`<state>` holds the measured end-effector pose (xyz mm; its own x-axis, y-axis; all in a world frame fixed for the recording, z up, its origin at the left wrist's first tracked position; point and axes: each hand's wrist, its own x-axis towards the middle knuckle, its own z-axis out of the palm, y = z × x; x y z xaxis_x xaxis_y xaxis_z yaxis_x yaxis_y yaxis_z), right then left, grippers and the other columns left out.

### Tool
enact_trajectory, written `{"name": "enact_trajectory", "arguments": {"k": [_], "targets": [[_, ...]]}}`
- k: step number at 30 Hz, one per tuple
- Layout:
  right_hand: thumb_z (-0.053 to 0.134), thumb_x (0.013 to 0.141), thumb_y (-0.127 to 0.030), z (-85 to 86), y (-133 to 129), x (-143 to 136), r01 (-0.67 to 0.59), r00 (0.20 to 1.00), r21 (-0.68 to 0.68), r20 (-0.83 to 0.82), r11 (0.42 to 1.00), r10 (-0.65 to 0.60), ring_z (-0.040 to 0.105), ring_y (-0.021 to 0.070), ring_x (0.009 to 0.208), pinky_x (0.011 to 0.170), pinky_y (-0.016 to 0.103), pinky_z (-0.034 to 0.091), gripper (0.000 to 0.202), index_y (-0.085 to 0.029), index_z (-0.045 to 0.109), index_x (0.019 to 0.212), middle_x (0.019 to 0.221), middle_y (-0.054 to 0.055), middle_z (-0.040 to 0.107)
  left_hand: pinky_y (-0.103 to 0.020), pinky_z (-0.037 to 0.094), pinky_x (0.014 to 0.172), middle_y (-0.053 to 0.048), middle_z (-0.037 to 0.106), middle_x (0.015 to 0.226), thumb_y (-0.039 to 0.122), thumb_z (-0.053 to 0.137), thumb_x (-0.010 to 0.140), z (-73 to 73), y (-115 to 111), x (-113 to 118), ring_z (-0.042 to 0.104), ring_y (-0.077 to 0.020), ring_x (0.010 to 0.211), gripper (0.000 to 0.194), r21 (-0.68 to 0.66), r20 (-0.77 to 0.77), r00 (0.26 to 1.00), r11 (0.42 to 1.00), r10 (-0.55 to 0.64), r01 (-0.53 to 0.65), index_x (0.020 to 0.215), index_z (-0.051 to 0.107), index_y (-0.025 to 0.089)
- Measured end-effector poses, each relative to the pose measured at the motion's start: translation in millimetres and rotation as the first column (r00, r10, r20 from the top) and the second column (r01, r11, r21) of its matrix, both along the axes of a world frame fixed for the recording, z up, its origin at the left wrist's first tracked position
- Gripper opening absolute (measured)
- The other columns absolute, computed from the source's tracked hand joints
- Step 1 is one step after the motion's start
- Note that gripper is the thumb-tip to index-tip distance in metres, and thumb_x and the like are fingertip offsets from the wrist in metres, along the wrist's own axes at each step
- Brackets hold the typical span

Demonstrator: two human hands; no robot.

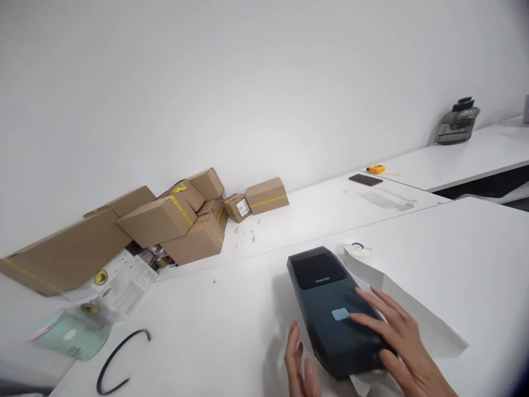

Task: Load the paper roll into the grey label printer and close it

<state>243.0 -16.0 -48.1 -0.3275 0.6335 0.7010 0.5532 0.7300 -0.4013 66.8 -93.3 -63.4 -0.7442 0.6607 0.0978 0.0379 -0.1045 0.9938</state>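
Observation:
A dark blue-grey label printer stands on the white table in front of me, with a black glossy panel at its far end and a light blue button on top. My right hand is over its right side, fingers spread, the index fingertip at the edge of the button and the thumb by the near corner. Beside the printer's left side is my left hand, fingers apart and holding nothing. A white paper strip runs along the right of the printer, and a bit of white paper shows under its near end.
Cardboard boxes are piled at the back left, near plastic-wrapped packages and a mint-green pouch. A black curved band lies front left. Farther back are a dark phone, a yellow tape measure and a grey jug.

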Motion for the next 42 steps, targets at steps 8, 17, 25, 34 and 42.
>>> {"name": "enact_trajectory", "arguments": {"k": [8,17,25,34,42], "targets": [[0.023,0.102,-0.054,0.1,6,7,-0.091,0.926,-0.393,-0.372,0.915,-0.068,0.031,0.0352,0.15,0.12,0.061,0.03,0.057,-0.038,0.03,0.156,0.164,-0.001,0.032,-0.037,0.024,0.126,-0.004,0.05,0.155,0.07,0.036,0.094,52.5,22,4,0.033,-0.0252,0.15,0.071,0.007,0.206,0.962,0.984,-0.177,0.18,0.142,0.056,0.022],[0.031,0.102,-0.054,76.7,90,-40,-0.134,0.926,-0.193,-0.375,0.972,0.054,0.029,0.0296,0.151,0.123,0.054,0.027,0.06,-0.04,0.017,0.159,0.167,0.0,0.025,-0.042,0.037,0.117,-0.009,0.044,0.156,0.05,0.057,0.091,56.2,92,-34,0.044,-0.028,0.141,0.055,-0.189,-0.064,0.955,0.943,-0.289,0.273,0.14,0.052,0.026],[0.039,0.103,-0.046,105.8,149,-68,-0.028,0.945,-0.04,-0.326,0.999,0.013,0.04,0.0285,0.143,0.117,0.054,0.037,0.056,-0.026,0.03,0.155,0.155,0.013,0.042,-0.041,0.033,0.118,-0.014,0.049,0.151,0.036,0.063,0.087,48.9,114,-30,0.042,-0.0272,0.142,0.062,-0.26,-0.203,0.912,0.917,-0.357,0.301,0.144,0.045,0.019],[0.043,0.09,-0.006,79.6,114,-55,-0.27,0.874,-0.055,0.404,0.961,0.269,0.069,0.0231,0.091,0.097,0.044,0.048,0.034,-0.021,0.072,0.1,0.095,0.008,0.076,-0.038,0.04,0.112,-0.012,0.063,0.138,0.037,0.069,0.083,48.8,114,-30,0.053,-0.0273,0.134,0.059,-0.222,-0.238,0.922,0.941,-0.307,0.256,0.137,0.052,0.021],[0.061,0.066,0.004,60.1,130,-84,-0.239,0.464,-0.395,0.756,0.887,0.462,0.074,0.0274,0.082,0.104,0.044,0.041,0.023,-0.013,0.076,0.072,0.075,0.013,0.076,-0.04,0.042,0.109,-0.019,0.053,0.15,0.031,0.06,0.087,52.2,113,-34,0.052,-0.0292,0.137,0.066,-0.274,-0.242,0.898,0.914,-0.366,0.299,0.148,0.039,0.016]]}}
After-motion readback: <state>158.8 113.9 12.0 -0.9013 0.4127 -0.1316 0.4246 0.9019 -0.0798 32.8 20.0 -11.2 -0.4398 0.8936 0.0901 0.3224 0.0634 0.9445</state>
